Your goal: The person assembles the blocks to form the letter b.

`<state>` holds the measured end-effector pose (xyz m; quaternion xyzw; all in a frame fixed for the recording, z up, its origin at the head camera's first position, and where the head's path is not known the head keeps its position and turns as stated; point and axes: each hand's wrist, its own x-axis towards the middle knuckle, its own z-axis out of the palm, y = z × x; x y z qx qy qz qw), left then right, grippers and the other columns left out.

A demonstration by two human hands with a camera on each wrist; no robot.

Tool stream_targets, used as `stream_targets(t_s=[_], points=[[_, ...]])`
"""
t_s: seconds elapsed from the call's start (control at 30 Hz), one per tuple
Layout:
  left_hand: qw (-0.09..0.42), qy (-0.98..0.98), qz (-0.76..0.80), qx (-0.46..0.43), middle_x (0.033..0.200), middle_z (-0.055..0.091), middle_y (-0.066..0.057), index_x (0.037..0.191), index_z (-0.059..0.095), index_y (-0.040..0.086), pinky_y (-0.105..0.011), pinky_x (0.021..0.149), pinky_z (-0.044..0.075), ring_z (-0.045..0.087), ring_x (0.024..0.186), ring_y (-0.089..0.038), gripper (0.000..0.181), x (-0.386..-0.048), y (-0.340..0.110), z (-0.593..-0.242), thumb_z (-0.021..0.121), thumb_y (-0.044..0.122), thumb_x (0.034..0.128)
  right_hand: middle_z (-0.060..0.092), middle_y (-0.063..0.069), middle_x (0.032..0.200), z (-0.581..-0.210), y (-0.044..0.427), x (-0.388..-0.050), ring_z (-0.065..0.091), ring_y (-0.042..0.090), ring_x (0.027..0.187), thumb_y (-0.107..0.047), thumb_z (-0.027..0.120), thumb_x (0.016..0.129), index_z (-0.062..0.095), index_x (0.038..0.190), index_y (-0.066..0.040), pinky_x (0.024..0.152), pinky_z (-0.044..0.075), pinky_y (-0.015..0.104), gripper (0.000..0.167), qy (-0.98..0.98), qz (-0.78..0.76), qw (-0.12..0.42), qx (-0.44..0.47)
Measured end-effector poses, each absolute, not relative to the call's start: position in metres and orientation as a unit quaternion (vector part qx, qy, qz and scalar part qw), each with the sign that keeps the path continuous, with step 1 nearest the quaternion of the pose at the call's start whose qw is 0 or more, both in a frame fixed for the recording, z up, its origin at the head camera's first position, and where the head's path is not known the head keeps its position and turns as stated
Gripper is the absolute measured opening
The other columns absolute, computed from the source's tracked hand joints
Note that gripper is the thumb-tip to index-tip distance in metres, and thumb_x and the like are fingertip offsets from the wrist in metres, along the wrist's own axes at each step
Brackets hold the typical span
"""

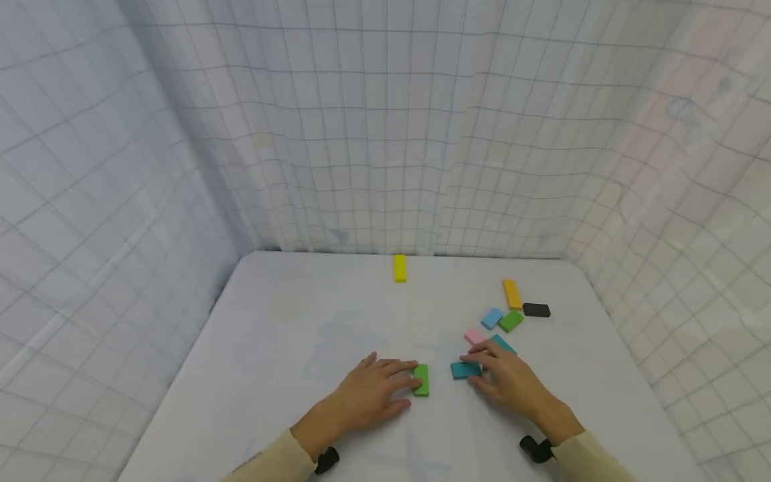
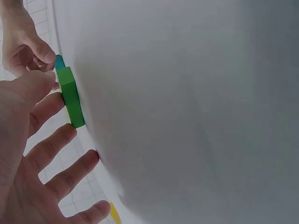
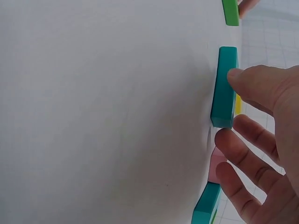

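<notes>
My left hand (image 1: pixel 375 393) lies palm down with its fingers spread, touching the left side of a light green block (image 1: pixel 423 380) on the white table. In the left wrist view the green block (image 2: pixel 71 98) stands beyond the thumb and index finger. Just to the right, my right hand (image 1: pixel 510 380) pinches a teal block (image 1: pixel 462 371) between thumb and index finger. The right wrist view has the thumb against the near side of this teal block (image 3: pixel 225 88), its other fingers spread beyond the block's end. A pink block (image 1: pixel 474 336) and another teal block (image 1: pixel 503 344) lie by the right fingers.
Farther back on the right are a blue block (image 1: pixel 492 318), a darker green block (image 1: pixel 510 321), an orange block (image 1: pixel 512 294) and a black block (image 1: pixel 536 310). A yellow block (image 1: pixel 400 268) lies near the table's back edge. Gridded white curtains (image 1: pixel 385 134) enclose the table.
</notes>
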<state>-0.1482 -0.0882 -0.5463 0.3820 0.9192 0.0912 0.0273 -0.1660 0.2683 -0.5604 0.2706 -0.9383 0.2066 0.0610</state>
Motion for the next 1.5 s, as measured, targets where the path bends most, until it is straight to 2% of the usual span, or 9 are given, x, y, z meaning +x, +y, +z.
stream_targets(t_s=[0.17, 0.33, 0.47, 0.6, 0.77, 0.93, 1.17, 1.5], points=[[0.032, 0.921, 0.117, 0.370, 0.176, 0.061, 0.008, 0.155, 0.075, 0.038, -0.069, 0.127, 0.054, 0.066, 0.155, -0.025, 0.037, -0.151, -0.098, -0.549, 0.071, 0.042, 0.1181, 0.075, -0.002, 0.141, -0.562, 0.264, -0.168, 0.077, 0.020, 0.122, -0.020, 0.094, 0.101, 0.085, 0.138, -0.024, 0.099, 0.069, 0.043, 0.038, -0.937, 0.205, 0.065, 0.274], [0.017, 0.923, 0.134, 0.360, 0.170, 0.066, 0.009, 0.146, 0.081, 0.037, -0.068, 0.123, 0.057, 0.070, 0.149, -0.025, 0.031, -0.153, -0.105, -0.552, 0.074, 0.041, 0.1165, 0.076, -0.003, 0.135, -0.563, 0.263, -0.170, 0.076, 0.015, 0.112, -0.021, 0.093, 0.103, 0.087, 0.134, -0.024, 0.092, 0.066, 0.035, 0.032, -0.939, 0.205, 0.056, 0.271], [-0.011, 0.923, 0.140, 0.357, 0.163, 0.072, 0.008, 0.137, 0.085, 0.036, -0.062, 0.119, 0.061, 0.075, 0.141, -0.023, 0.025, -0.154, -0.109, -0.554, 0.079, 0.042, 0.1132, 0.077, -0.008, 0.126, -0.563, 0.261, -0.173, 0.071, 0.009, 0.106, -0.021, 0.092, 0.103, 0.089, 0.131, -0.024, 0.088, 0.063, 0.030, 0.028, -0.937, 0.220, 0.040, 0.268], [-0.027, 0.925, 0.153, 0.347, 0.156, 0.075, 0.008, 0.129, 0.087, 0.035, -0.056, 0.111, 0.065, 0.077, 0.134, -0.022, 0.021, -0.156, -0.109, -0.556, 0.084, 0.042, 0.1092, 0.075, -0.011, 0.121, -0.564, 0.260, -0.173, 0.067, 0.004, 0.102, -0.021, 0.092, 0.103, 0.090, 0.129, -0.023, 0.085, 0.061, 0.027, 0.026, -0.935, 0.242, 0.023, 0.257], [-0.047, 0.928, 0.165, 0.332, 0.146, 0.079, 0.008, 0.117, 0.090, 0.033, -0.051, 0.097, 0.068, 0.080, 0.122, -0.020, 0.015, -0.158, -0.105, -0.557, 0.092, 0.038, 0.1030, 0.076, -0.010, 0.120, -0.565, 0.258, -0.173, 0.068, 0.006, 0.103, -0.019, 0.092, 0.103, 0.090, 0.127, -0.022, 0.088, 0.063, 0.027, 0.024, -0.933, 0.252, 0.029, 0.255], [-0.059, 0.922, 0.190, 0.331, 0.138, 0.081, 0.005, 0.107, 0.090, 0.028, -0.043, 0.089, 0.069, 0.082, 0.109, -0.016, 0.011, -0.159, -0.103, -0.557, 0.097, 0.033, 0.0989, 0.076, -0.008, 0.120, -0.564, 0.260, -0.176, 0.066, 0.004, 0.098, -0.020, 0.091, 0.103, 0.090, 0.127, -0.019, 0.083, 0.061, 0.024, 0.024, -0.927, 0.274, 0.020, 0.256], [-0.056, 0.916, 0.220, 0.330, 0.137, 0.082, 0.003, 0.106, 0.091, 0.025, -0.041, 0.088, 0.070, 0.084, 0.108, -0.015, 0.012, -0.158, -0.105, -0.558, 0.098, 0.026, 0.0971, 0.076, -0.008, 0.117, -0.573, 0.266, -0.181, 0.063, 0.001, 0.096, -0.022, 0.091, 0.104, 0.091, 0.127, -0.018, 0.080, 0.058, 0.021, 0.023, -0.910, 0.301, 0.040, 0.282], [-0.029, 0.918, 0.233, 0.319, 0.139, 0.081, 0.002, 0.106, 0.091, 0.023, -0.040, 0.087, 0.070, 0.084, 0.106, -0.015, 0.009, -0.158, -0.105, -0.556, 0.096, 0.025, 0.0993, 0.078, -0.006, 0.120, -0.567, 0.264, -0.179, 0.059, -0.001, 0.094, -0.019, 0.091, 0.103, 0.090, 0.125, -0.021, 0.079, 0.058, 0.021, 0.021, -0.921, 0.294, 0.010, 0.256]])
